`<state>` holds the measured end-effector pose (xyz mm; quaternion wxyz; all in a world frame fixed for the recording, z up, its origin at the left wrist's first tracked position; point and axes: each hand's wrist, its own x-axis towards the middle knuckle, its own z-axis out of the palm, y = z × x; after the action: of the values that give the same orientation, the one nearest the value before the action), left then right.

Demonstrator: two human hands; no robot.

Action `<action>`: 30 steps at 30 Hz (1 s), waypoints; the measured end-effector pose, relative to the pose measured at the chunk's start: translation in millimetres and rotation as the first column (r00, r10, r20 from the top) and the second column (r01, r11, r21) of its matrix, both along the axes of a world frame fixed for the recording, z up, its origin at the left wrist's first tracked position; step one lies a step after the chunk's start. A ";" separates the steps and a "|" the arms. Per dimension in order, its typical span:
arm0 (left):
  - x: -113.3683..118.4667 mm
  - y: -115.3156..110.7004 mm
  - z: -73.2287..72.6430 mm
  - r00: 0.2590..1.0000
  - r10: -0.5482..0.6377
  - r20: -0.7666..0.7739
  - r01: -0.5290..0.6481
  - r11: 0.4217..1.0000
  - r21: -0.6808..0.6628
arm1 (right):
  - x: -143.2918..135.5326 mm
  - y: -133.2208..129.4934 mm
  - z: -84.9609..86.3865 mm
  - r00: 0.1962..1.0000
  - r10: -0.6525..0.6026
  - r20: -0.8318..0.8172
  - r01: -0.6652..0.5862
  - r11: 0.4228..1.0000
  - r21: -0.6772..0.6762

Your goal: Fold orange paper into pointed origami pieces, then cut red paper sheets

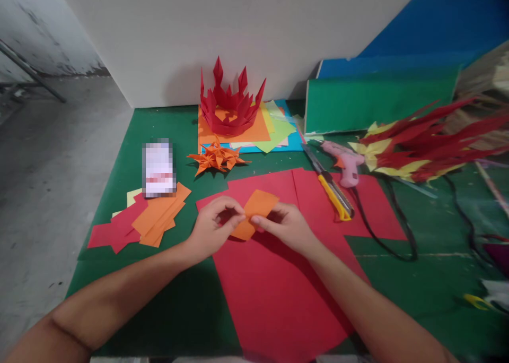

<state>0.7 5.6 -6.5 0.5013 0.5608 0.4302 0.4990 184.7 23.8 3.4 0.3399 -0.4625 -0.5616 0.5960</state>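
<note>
Between my two hands is a piece of orange paper [260, 202], held tilted above the red sheets [278, 288]. My left hand [217, 225] pinches its left edge between thumb and fingertips. On the other side, my right hand [287, 226] grips it with the thumb in front and the fingers behind. Whether the paper has a crease is hard to make out. Left of my hands lies a loose pile of orange strips [161, 217] and red strips [125, 226], with a little yellow showing. Folded orange paper stars [218, 158] rest just beyond my hands.
A red folded-paper crown [228, 111] stands on coloured sheets [254, 132] at the back. To the right lie a yellow cutter [332, 190], a pink glue gun [348, 164] with a black cord [369, 230], and red-yellow paper pieces [421, 140]. A green board [377, 100] stands behind.
</note>
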 end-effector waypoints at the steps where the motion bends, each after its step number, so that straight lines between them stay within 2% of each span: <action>1: 0.2 -0.2 0.2 1.000 -0.004 -0.012 0.004 1.000 0.002 | -0.2 -0.3 0.7 1.000 -0.002 0.010 0.002 1.000 0.002; 7: 3.4 -0.7 1.7 0.998 0.058 0.033 -0.055 0.995 -0.086 | -0.7 0.2 4.9 0.999 -0.016 0.048 0.017 1.000 -0.019; 10: 3.0 -0.1 1.8 0.997 0.071 0.044 -0.067 0.995 -0.069 | -0.6 0.8 4.7 0.999 -0.024 0.038 0.026 0.999 -0.034; 17: -4.0 2.3 3.9 0.974 -0.086 -0.209 0.112 0.987 0.113 | 0.1 1.8 -1.1 1.000 -0.021 0.006 0.022 0.999 -0.036; 23: -2.2 0.3 5.7 0.965 0.008 -0.261 0.024 0.993 0.118 | 1.1 2.2 1.7 0.997 -0.029 0.077 0.032 0.999 -0.044; 30: -1.1 0.4 6.6 0.977 0.001 -0.215 0.012 0.998 0.063 | 0.9 0.4 1.1 0.999 -0.028 0.037 0.031 0.996 -0.088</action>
<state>-0.4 6.0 0.1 0.4351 0.6284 0.4644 0.4474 185.6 24.2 4.5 0.3177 -0.4959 -0.5337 0.6069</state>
